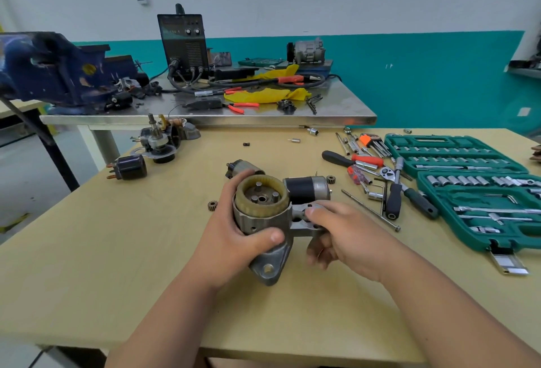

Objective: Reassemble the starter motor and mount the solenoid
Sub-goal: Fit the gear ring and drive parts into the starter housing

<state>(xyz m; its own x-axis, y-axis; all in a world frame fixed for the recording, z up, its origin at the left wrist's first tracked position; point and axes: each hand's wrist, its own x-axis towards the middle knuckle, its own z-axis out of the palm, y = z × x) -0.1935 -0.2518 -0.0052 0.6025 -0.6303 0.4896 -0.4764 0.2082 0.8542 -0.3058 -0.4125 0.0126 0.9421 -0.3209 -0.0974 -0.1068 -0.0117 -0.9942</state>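
Tan table (87, 250) up front, steel bench behind. Out by the left edge sits the black solenoid (130, 167), well apart from the action and not yet mounted. Moving in, 1 loose planet gear (212, 205) lies just beside the left hand (234, 236), which wraps the gear housing (263, 222) near the table's middle, thumb clamped across its front. Inside, the ring gear (261, 193) faces up with 3 bare pins. The motor body (307, 189) waits right behind, a second planet gear (330, 179) beyond it. The right hand (348, 233) pinches the housing's flange, thumb on top, fingers curled below. My read: gears go on next, so keep the housing level, seat each gear fully on its pin, teeth meshed. At the right edge, the socket set (468, 186) stands ready.
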